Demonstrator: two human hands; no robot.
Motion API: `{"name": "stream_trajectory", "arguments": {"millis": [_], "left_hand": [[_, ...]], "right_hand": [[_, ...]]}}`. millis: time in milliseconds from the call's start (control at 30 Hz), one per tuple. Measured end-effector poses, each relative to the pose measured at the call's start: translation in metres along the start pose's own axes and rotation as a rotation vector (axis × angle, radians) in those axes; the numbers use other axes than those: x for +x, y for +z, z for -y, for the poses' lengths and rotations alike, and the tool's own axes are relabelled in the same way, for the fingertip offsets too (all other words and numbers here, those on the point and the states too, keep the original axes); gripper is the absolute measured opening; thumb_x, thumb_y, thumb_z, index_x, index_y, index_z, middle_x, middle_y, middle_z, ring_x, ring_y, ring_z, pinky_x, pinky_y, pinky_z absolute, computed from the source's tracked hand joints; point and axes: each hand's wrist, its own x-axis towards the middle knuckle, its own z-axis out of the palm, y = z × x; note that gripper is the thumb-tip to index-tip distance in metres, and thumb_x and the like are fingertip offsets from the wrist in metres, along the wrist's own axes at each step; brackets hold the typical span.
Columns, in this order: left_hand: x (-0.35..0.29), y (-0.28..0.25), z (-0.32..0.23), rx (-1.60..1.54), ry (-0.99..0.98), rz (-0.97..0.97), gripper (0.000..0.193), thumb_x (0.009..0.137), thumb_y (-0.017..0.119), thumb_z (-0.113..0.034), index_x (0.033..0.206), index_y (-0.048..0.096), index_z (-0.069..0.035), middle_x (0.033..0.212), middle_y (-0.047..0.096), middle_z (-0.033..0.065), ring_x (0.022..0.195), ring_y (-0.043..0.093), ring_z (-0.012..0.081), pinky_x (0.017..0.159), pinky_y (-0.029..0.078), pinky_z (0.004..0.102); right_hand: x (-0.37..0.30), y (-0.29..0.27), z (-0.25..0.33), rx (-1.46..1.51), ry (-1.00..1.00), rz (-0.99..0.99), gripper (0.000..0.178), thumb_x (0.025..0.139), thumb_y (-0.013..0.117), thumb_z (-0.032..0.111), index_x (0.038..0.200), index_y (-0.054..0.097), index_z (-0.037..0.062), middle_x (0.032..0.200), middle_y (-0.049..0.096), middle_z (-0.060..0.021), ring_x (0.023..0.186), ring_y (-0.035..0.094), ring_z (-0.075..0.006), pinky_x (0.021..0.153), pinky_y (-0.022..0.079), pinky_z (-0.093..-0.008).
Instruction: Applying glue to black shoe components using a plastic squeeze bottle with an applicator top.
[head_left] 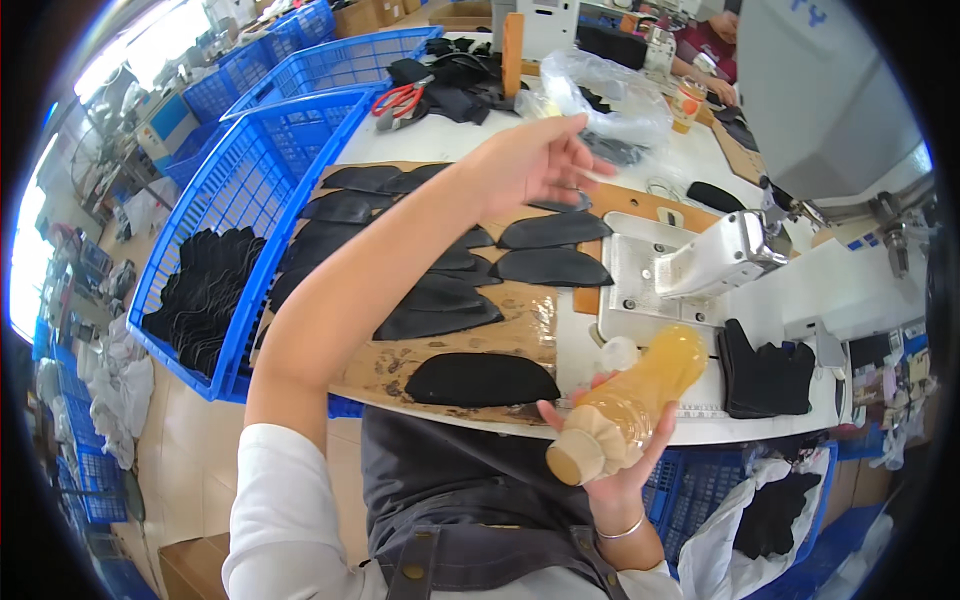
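Note:
My right hand (640, 462), with a bracelet at the wrist, is wrapped round a plastic bottle (655, 380) of yellowish colour. The bottle lies tilted, one end wrapped in tan material and pointing toward me. My left arm reaches across the table, and my left hand (545, 165) hovers above the far end of a brown cardboard sheet (480, 345). Its fingers are apart and loosely bent, with nothing seen in them. Below and beside it, several black curved pieces (555, 230) lie in rows on the cardboard. A fuzzier black piece (482, 380) rests at the near edge.
A white sewing machine (715, 260) stands right of the cardboard. Black gloves (765, 370) lie near the right edge. A blue basket (255, 190) holding black pieces is at left. Red-handled scissors (400, 100) and a clear plastic bag (610, 100) sit farther back. Another person (708, 50) works beyond.

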Motion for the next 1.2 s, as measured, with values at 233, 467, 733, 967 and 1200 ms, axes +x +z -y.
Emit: {"name": "stream_trajectory", "arguments": {"millis": [233, 467, 733, 967, 1200], "left_hand": [[-0.157, 0.01, 0.017, -0.325, 0.111, 0.213, 0.047, 0.097, 0.025, -0.04, 0.07, 0.046, -0.007, 0.104, 0.058, 0.0249, 0.098, 0.056, 0.0304, 0.084, 0.042, 0.0342], [-0.238, -0.006, 0.099, 1.024, 0.521, -0.259, 0.016, 0.078, 0.065, -0.012, 0.091, 0.061, -0.004, 0.101, 0.061, 0.0107, 0.089, 0.058, 0.0239, 0.078, 0.046, 0.0329], [-0.244, -0.019, 0.155, 1.175, 0.887, -0.516, 0.023, 0.067, 0.072, -0.004, 0.088, 0.063, -0.001, 0.094, 0.061, 0.0113, 0.076, 0.064, 0.0225, 0.065, 0.053, 0.0299], [-0.248, -0.024, 0.158, 1.12, 0.913, -0.53, 0.025, 0.066, 0.072, -0.004, 0.087, 0.062, 0.002, 0.091, 0.062, 0.0123, 0.075, 0.064, 0.024, 0.065, 0.054, 0.0308], [-0.25, -0.027, 0.159, 1.144, 0.886, -0.481, 0.025, 0.064, 0.064, -0.005, 0.087, 0.062, 0.002, 0.094, 0.061, 0.0126, 0.079, 0.064, 0.0245, 0.067, 0.054, 0.0311]], "right_hand": [[0.001, 0.008, 0.003, -0.048, -0.108, 0.066, 0.065, 0.084, 0.043, 0.062, 0.126, 0.044, 0.0122, 0.121, 0.052, -0.008, 0.11, 0.051, -0.0299, 0.098, 0.033, -0.0598], [0.017, 0.009, -0.007, -0.159, -0.231, 0.081, 0.069, 0.085, 0.047, 0.058, 0.13, 0.038, 0.0066, 0.124, 0.047, -0.0164, 0.116, 0.046, -0.0383, 0.096, 0.04, -0.052], [0.046, 0.044, -0.042, -1.021, -0.421, 0.16, 0.076, 0.08, 0.057, 0.055, 0.13, 0.033, 0.0039, 0.123, 0.047, -0.0209, 0.112, 0.05, -0.0332, 0.096, 0.042, -0.0436], [0.062, 0.074, -0.077, -1.448, -0.411, 0.464, 0.067, 0.077, 0.071, 0.029, 0.126, 0.036, 0.001, 0.118, 0.051, -0.0189, 0.108, 0.052, -0.0254, 0.09, 0.045, -0.0362], [0.065, 0.075, -0.086, -1.726, -0.339, 0.714, 0.063, 0.072, 0.07, 0.002, 0.126, 0.037, -0.0019, 0.123, 0.05, -0.0181, 0.11, 0.052, -0.0236, 0.091, 0.045, -0.035]]}}
